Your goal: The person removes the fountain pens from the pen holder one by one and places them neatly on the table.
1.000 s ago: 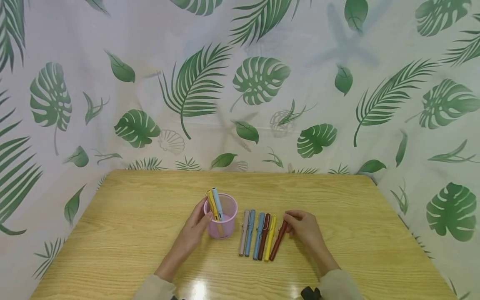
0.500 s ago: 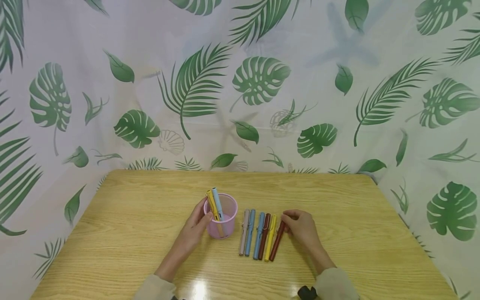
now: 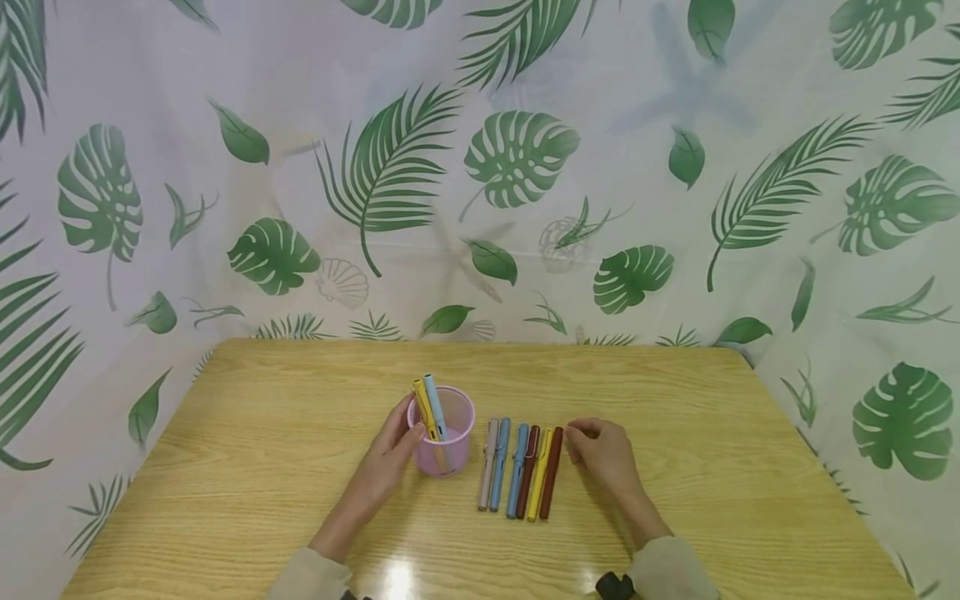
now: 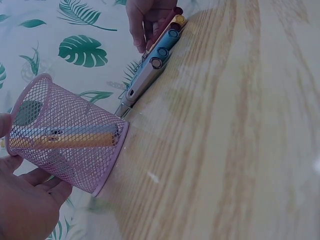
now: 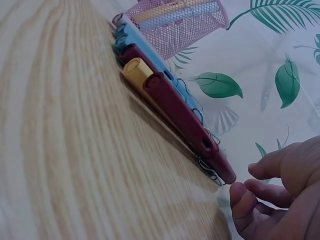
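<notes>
My left hand point(image 3: 384, 462) grips the pink mesh pen holder point(image 4: 75, 135) from its left side, thumb at the rim. A yellow pen point(image 3: 424, 410) and a light blue pen point(image 3: 435, 407) lean inside it. To the right several capped pens lie in a row: a greyish one point(image 3: 488, 467), two blue ones, a dark red one point(image 3: 528, 472), a yellow one point(image 3: 541, 475) and, at the right end, another dark red pen point(image 5: 185, 117). Beside that end pen's tip is my right hand point(image 3: 606, 457); its loosely bent fingers point(image 5: 267, 165) hold nothing and stand just off the pen.
A wood-grain table point(image 3: 285, 400) carries everything. Behind and at both sides hangs a pale cloth point(image 3: 420, 183) printed with green leaves. Light-coloured sleeves point(image 3: 675, 567) cover both forearms.
The rightmost dark red pen has swung from a slant to lie nearly in line with the row, close against the yellow pen. My right hand has let go of it. The left hand stays still.
</notes>
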### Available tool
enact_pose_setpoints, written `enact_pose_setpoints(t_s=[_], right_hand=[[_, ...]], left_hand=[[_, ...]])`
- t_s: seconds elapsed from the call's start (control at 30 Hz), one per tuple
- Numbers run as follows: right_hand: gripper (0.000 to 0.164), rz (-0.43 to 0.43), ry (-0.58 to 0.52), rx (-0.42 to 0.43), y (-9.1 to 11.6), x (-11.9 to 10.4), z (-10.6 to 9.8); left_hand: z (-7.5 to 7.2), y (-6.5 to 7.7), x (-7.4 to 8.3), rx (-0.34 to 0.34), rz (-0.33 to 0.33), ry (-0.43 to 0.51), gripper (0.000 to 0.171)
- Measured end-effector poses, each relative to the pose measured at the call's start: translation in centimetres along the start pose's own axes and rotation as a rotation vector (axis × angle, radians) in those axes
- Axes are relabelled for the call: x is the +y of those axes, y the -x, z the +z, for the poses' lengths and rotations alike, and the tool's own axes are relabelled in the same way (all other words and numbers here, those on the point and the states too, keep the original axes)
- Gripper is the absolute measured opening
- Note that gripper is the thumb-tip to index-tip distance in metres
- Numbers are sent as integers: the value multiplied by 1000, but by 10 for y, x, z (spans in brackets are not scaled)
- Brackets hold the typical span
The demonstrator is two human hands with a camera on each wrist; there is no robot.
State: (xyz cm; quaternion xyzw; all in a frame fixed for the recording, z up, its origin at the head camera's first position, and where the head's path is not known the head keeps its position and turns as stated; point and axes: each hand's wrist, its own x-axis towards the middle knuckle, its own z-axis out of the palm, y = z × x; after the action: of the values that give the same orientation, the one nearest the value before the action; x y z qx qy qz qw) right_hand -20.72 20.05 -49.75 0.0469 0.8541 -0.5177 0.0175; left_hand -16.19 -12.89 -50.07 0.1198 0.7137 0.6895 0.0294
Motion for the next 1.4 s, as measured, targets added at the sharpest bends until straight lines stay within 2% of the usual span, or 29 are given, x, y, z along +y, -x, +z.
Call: enact_pose_setpoints(t_s=[0.27,0.5,0.6,0.9,1.3,1.4], right_hand=[[28,-24,8,17,0,-6,-1],[29,-23,-76,41,0,-15,3],[29,-49,-100,39,0,-21,7],[31,-143,-99,-1,-1,-44,28],[27,-226,-204,-85,-13,-79,64],[27,-259,-200,-109,-14,-87,71]], left_hand=[[-1,-1,0,-2,-5,10,65],[-2,-2,-1,-7,5,10,65],[-1,-2,-1,1,3,6,65],[-1,-2,0,10,-2,-1,64],[-1,-2,-2,17,2,-5,64],[-1,-3,-3,18,10,-4,64]])
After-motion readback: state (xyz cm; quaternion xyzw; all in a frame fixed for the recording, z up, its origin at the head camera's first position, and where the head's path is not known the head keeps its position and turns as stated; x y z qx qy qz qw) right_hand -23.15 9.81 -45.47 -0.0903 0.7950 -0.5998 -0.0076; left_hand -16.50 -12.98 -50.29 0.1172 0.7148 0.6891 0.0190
